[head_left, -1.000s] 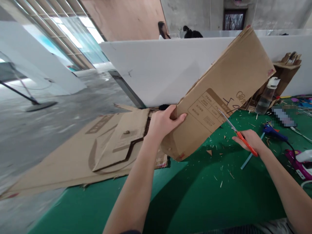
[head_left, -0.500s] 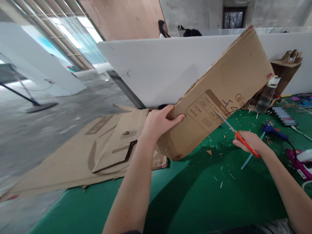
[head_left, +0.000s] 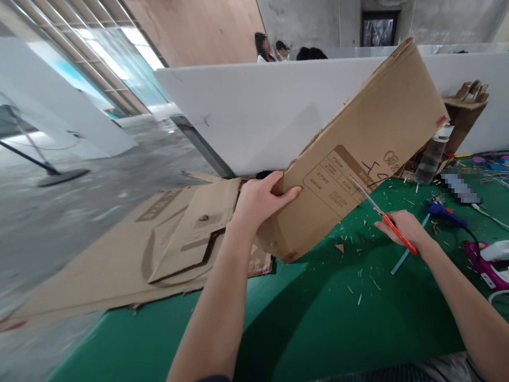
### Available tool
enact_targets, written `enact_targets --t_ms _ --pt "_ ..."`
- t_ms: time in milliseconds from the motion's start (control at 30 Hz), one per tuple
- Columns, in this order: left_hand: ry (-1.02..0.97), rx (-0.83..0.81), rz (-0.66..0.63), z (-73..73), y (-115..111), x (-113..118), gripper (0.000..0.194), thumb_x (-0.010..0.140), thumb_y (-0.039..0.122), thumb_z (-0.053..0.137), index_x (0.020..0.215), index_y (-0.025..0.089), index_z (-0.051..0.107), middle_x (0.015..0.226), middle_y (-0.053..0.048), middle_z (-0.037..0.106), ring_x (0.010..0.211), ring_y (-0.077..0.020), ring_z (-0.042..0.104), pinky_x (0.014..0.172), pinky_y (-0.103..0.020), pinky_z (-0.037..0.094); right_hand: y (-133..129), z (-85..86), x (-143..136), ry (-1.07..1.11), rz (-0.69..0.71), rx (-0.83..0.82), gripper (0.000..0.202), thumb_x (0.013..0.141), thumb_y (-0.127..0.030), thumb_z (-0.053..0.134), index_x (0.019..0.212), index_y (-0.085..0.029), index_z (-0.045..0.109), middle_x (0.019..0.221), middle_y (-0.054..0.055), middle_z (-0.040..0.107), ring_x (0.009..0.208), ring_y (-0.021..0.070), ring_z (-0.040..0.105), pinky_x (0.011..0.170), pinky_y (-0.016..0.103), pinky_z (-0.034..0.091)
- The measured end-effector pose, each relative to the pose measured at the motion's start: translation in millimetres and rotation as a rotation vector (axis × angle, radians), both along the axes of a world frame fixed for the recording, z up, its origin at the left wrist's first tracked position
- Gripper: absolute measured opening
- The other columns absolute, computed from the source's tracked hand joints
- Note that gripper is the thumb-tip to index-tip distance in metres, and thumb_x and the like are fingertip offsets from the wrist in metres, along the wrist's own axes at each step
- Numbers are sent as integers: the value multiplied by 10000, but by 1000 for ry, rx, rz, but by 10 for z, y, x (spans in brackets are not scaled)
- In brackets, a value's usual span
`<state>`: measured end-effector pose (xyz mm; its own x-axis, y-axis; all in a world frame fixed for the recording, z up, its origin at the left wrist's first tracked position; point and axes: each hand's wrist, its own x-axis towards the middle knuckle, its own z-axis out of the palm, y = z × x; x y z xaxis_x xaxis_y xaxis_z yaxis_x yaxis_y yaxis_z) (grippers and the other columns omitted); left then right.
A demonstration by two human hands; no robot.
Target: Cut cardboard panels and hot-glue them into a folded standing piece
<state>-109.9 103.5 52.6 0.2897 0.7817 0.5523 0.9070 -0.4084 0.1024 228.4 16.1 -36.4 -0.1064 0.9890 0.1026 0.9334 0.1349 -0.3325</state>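
A long folded piece of cardboard (head_left: 369, 122) with printed boxes and a pen mark is held tilted up by my left hand (head_left: 264, 199), the thumb on its near face and the fingers behind its upper edge. My right hand (head_left: 405, 231) grips a pair of scissors (head_left: 400, 233) with red-orange handles. Their blades lie across the lower right edge of the cardboard, over the printed area. Whether the blades have cut into it I cannot tell. Flat to the left lies a larger cardboard sheet (head_left: 107, 249), reaching past the table's edge.
The green table (head_left: 318, 323) carries scraps and slivers. On the right are a clear bottle (head_left: 431, 159), a blue glue gun (head_left: 447, 212), a phone (head_left: 461, 188), a magenta-and-white device (head_left: 485, 265) and a cardboard structure (head_left: 463, 116). A white partition (head_left: 246, 116) stands behind; people sit beyond it.
My right hand and the scissors handles have shifted slightly left and up. The cardboard and my left hand stay nearly in place. The background has slid a little to the left.
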Motion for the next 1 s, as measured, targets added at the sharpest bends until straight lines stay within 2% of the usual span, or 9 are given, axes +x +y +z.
enact_targets --t_ms 200,400,567,700,833,1000 --pt "-3 9 -18 -7 5 -1 389 806 585 533 895 214 614 546 18 452 553 -166 496 562 -266 324 -1 -20 -3 7 8 27 453 873 -560 451 572 -222 441 538 26 545 524 161 527 522 268 295" --pt "-19 -4 -60 22 -2 -14 373 806 582 536 846 215 593 543 22 437 536 -153 473 549 -263 315 -30 34 21 -26 33 -38 416 867 -581 455 673 -214 490 663 41 615 595 170 572 545 265 330" --pt "-27 -62 -86 75 -26 6 359 801 565 550 791 207 562 543 22 451 527 -145 471 545 -262 307 -32 36 72 29 92 -97 327 869 -506 487 764 -206 563 722 41 639 649 177 598 578 269 372" --pt "-32 -64 -102 67 -24 38 358 796 565 558 795 206 565 533 27 450 526 -141 467 549 -261 306 -51 44 69 81 136 -90 356 867 -533 494 823 -194 595 774 64 655 668 181 605 600 279 393" --pt "-44 -40 -102 42 -11 43 361 790 568 563 811 208 581 525 33 420 520 -141 452 546 -265 305 -48 57 31 96 93 -105 418 886 -583 430 758 -209 566 758 53 658 632 171 600 590 270 384" --pt "-35 -31 -92 31 -8 32 363 789 567 560 830 208 596 538 28 423 532 -142 455 556 -265 317 -24 48 -28 31 -22 -18 464 874 -601 421 619 -220 490 579 41 596 537 171 557 543 271 345"
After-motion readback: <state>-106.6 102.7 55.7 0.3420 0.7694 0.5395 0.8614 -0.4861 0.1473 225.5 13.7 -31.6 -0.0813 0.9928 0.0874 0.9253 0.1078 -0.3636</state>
